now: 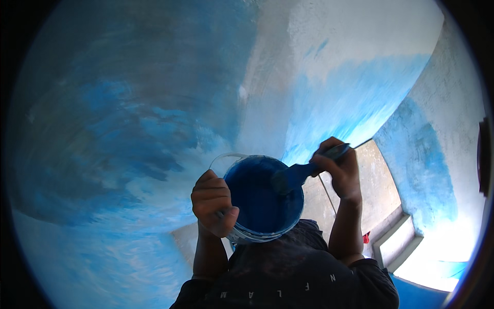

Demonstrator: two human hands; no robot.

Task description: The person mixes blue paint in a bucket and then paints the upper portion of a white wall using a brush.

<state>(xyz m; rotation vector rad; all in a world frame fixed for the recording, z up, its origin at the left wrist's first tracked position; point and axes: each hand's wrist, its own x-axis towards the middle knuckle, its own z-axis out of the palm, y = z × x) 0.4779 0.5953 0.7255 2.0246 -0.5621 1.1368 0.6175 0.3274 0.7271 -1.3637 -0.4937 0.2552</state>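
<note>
A white plastic bucket [256, 236] coated with blue paint inside hangs in front of my chest, its mouth turned up toward me. My left hand [213, 202] is closed around the wire handle [220, 157] at the bucket's left side. My right hand [339, 166] grips a paintbrush [303, 172] by its handle. The brush is blue with paint, and its bristles reach over the right part of the bucket's opening. Whether the bristles touch the paint cannot be made out. How deep the paint stands is hard to see in the dark interior.
Walls around me carry patchy blue paint: a broad wall [135, 116] at left, a partly painted one [359, 77] ahead and another [417, 166] at right. Below lies a pale floor [374, 174]. Steps [397, 239] and a bright opening [444, 247] are at lower right.
</note>
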